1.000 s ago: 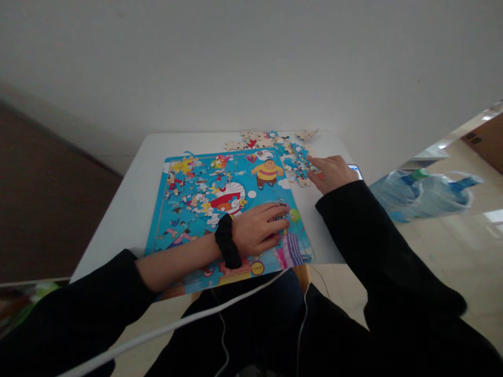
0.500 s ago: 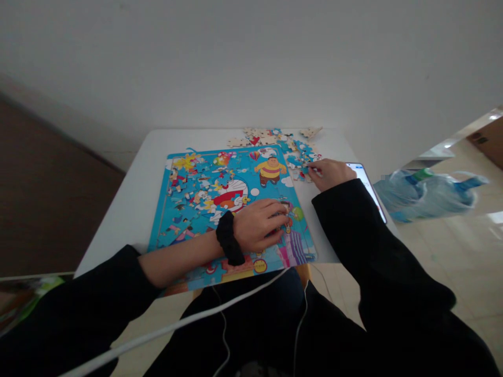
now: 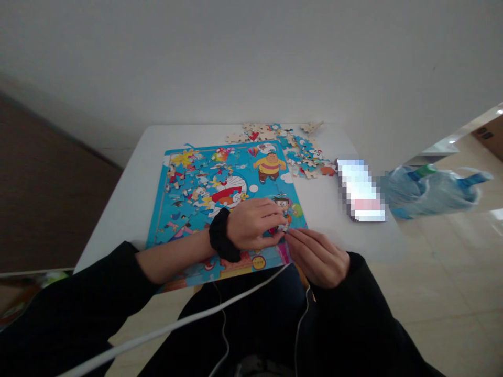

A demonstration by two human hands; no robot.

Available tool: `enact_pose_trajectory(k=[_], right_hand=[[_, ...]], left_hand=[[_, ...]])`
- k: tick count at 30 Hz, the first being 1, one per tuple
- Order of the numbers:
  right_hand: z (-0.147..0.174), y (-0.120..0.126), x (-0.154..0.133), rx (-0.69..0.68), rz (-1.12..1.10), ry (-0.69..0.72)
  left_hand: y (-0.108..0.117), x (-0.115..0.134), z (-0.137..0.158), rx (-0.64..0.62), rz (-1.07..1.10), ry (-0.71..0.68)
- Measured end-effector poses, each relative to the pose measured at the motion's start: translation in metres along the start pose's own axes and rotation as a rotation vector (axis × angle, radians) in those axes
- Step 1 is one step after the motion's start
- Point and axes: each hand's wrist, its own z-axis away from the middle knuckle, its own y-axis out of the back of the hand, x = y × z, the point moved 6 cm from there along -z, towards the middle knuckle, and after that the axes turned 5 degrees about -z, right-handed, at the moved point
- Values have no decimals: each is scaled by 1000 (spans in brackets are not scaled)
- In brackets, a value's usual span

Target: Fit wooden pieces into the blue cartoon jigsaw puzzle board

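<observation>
A jigsaw puzzle [image 3: 231, 157] with a blue cartoon picture lies on the white table, a good part of it put together. My left hand [image 3: 257, 224] rests palm down across its lower right part, fingers loosely stretched and apart, covering what is under them. A black scrunchie [image 3: 223, 235] is round that wrist. From the right, my right hand [image 3: 319, 257] reaches over the puzzle's lower right edge. Its fingertips are pinched together beside my left fingertips, on a small puzzle piece [image 3: 285, 230] that is mostly hidden.
Loose puzzle pieces [image 3: 302, 152] lie piled beyond the puzzle's upper right corner. A phone [image 3: 359, 188] with a lit screen is at the right of the table [image 3: 129, 183]. Wrapped water bottles [image 3: 432, 191] stand on the floor. A white cable [image 3: 188, 320] crosses in front.
My right hand has moved from the loose pieces down and left to the puzzle's lower right edge, beside my left hand. The left hand has hardly moved. The phone shows more fully.
</observation>
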Motion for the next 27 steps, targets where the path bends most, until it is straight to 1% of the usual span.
enact_pose_trajectory(k=[3,5,8,9,11,13,15,17,19,20,21,23,25,27], right_hand=[[19,8,-8,142,-61,-138],[42,4,-21,184,-137,-222],[80,-23,-47,106,-288,-316],[91,-30,-54,139,-309,-342],[103,-42,-62,157,-321,-399],[98,-42,-63,184,-318,-399],[81,-31,-56,235,-301,-367],[59,-16,-43,313,-246,-339],[40,-1,-29,459,-167,-296],[32,4,-23,516,-147,-267],[25,6,-18,537,-132,-238],[13,3,-9,481,-119,-224],[5,-1,0,402,-123,-287],[1,-2,8,359,-140,-387]], left_hand=[[-5,-2,2,-27,13,-4],[-6,-3,3,-32,23,7],[-5,-3,3,-18,38,19],[-5,-3,3,-14,43,22],[-5,-3,2,-9,46,27],[-5,-3,2,-6,47,27],[-5,-2,2,-11,54,10],[-5,0,2,-20,61,-23],[-6,2,2,-35,60,-57],[-6,2,2,-42,55,-67],[-7,2,2,-47,47,-69],[-8,1,3,-55,31,-58],[-9,0,3,-64,17,-34],[-10,0,4,-82,19,-3]])
